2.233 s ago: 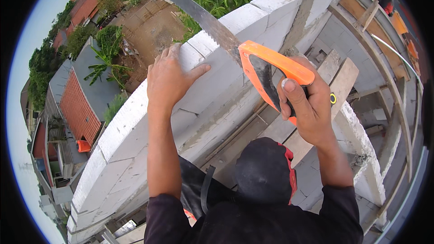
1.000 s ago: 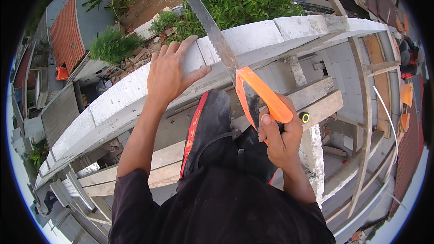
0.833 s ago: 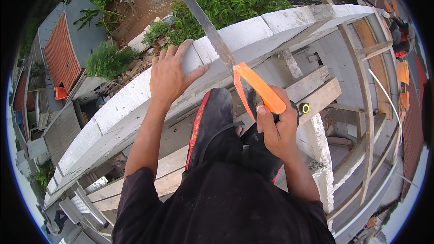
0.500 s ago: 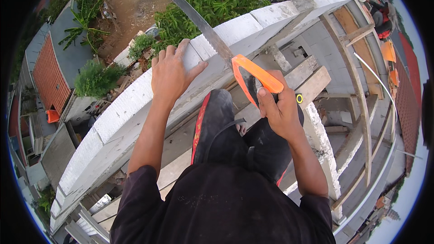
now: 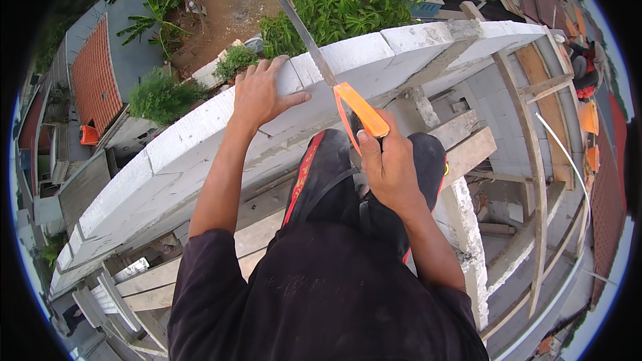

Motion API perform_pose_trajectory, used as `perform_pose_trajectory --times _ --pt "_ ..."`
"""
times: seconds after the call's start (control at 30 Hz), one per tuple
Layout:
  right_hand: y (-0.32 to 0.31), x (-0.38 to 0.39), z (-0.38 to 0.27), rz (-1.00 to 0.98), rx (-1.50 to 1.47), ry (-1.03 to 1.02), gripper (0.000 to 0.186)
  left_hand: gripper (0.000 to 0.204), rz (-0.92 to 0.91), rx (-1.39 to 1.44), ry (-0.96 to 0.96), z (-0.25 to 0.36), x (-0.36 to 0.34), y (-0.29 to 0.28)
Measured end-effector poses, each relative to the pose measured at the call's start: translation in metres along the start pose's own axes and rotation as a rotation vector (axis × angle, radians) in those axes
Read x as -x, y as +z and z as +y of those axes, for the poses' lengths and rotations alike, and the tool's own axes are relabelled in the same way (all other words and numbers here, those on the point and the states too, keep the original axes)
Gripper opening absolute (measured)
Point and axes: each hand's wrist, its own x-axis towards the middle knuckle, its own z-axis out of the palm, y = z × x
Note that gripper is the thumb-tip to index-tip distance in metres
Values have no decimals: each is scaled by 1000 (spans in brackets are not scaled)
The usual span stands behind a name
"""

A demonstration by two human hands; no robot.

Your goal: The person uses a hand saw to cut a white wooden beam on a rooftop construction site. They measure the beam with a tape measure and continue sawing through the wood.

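Observation:
My right hand is wrapped round the orange and black handle of a hand saw. Its long grey blade crosses the top of a white block wall and points up and away to the left, beyond the wall's outer face. The blade rests at or close to a thin cut line in the top course. Just left of the blade, my left hand lies on the wall's top edge, fingers over the far side and thumb apart on the near face. Only the block is under it.
Wooden planks run beside my knees, next to a rough concrete beam. Timber battens and a white pipe are at the right. A person is at the far right. Beyond the wall, ground and a leafy tree lie lower down.
The saw has been drawn back toward me, with its handle lower and slightly left. My left hand stays on the wall. The whole view has shifted a little.

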Motion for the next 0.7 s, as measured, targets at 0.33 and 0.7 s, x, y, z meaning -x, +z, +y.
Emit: perform_pose_trajectory --times 0.33,0.7 --pt "-52 77 -3 -54 -59 105 37 96 -23 -42 -51 17 -9 2" --pt "-55 58 -3 -126 -12 174 37 91 -49 -20 -54 14 -7 4"
